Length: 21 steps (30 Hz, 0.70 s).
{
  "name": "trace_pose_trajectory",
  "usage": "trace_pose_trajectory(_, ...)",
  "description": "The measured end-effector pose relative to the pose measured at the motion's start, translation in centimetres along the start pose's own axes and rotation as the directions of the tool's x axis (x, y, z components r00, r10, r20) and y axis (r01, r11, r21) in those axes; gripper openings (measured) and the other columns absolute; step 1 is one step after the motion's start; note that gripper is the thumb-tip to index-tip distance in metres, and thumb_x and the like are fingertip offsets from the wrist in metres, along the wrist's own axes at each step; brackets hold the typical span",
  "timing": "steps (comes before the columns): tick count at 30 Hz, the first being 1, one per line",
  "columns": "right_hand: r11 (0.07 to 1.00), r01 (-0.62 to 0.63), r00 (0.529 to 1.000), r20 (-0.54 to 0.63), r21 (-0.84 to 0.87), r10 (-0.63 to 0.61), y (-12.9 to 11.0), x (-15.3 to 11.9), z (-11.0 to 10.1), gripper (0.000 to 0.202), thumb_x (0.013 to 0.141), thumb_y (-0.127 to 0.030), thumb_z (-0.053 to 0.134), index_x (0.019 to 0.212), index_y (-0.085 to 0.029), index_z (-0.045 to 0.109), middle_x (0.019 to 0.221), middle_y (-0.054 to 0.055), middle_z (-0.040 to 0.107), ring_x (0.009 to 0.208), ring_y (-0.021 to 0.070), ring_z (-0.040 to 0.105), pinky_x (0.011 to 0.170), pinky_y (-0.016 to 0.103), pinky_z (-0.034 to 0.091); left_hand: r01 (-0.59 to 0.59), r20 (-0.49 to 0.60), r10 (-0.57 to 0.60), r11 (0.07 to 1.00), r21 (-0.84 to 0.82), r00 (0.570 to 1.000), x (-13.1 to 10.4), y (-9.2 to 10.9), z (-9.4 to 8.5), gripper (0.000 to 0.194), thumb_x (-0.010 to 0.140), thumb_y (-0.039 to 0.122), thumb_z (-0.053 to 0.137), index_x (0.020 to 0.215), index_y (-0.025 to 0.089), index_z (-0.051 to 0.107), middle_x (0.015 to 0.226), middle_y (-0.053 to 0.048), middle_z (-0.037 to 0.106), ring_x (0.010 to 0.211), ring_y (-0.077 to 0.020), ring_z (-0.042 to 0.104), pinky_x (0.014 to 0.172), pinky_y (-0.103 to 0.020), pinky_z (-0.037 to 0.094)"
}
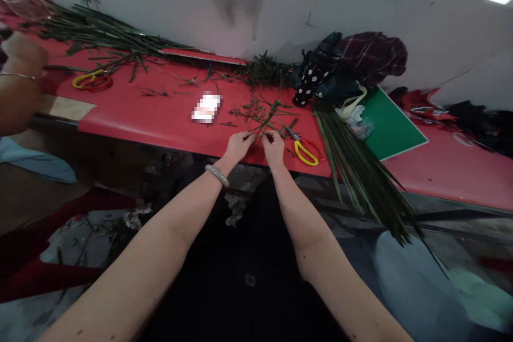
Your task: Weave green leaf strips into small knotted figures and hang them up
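My left hand (pixel 240 145) and my right hand (pixel 274 147) are close together at the table's front edge. Both have fingers pinched on the lower ends of thin green leaf strips (pixel 273 111), which cross and bunch into a knot-like head farther up. How the strips pass between the fingertips is too small to make out. Scissors with yellow and orange handles (pixel 306 152) lie just right of my right hand. Cut green scraps (pixel 246 112) are scattered beyond my hands. A blurred bright rectangle (pixel 207 107) lies to the left of the scraps.
The red-covered table (pixel 140 120) runs along a white wall. Long green leaves (pixel 360 165) overhang its front edge at right, near a green board (pixel 395 125) and a flowered black bottle (pixel 310 83). At left are a stem pile (pixel 104 29), more scissors (pixel 93 80) and another person's arm (pixel 20 85).
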State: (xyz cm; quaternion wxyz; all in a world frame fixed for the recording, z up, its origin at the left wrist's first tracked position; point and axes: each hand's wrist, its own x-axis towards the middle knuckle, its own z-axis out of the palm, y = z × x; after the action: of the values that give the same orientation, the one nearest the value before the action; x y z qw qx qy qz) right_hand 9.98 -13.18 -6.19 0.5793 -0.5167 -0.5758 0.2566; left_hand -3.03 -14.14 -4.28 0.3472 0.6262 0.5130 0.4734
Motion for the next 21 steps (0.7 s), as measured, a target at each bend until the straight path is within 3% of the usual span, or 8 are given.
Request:
trace_pose_trajectory(12,0.995,-0.051,0.992,0.122,0.091,0.039,-0.6,0.0,0.0,0.023,0.070,-0.037,0.051,0.075,-0.017,0.058,0.068,0.000,0.059,0.064,0.0122,0.051,0.065,0.026,0.044,0.031,0.028,-0.029,0.997,-0.074,0.999,-0.1,0.0,0.0,0.027,0.076,0.032,0.051,0.087,0.012,0.067,0.082,-0.006,0.069,0.075,-0.0152,0.060,0.070,-0.025,0.045)
trace_pose_trajectory(21,0.992,-0.031,0.991,0.133,0.121,0.015,-0.1,0.0,0.0,0.022,0.068,-0.036,0.055,0.075,-0.016,0.058,0.069,0.000,0.058,0.065,0.0113,0.050,0.065,0.025,0.043,-0.061,0.081,0.048,0.984,0.166,0.996,0.3,-0.7,0.3,0.023,0.078,0.030,0.051,0.086,0.018,0.069,0.086,-0.006,0.068,0.081,-0.0170,0.060,0.074,-0.026,0.044)
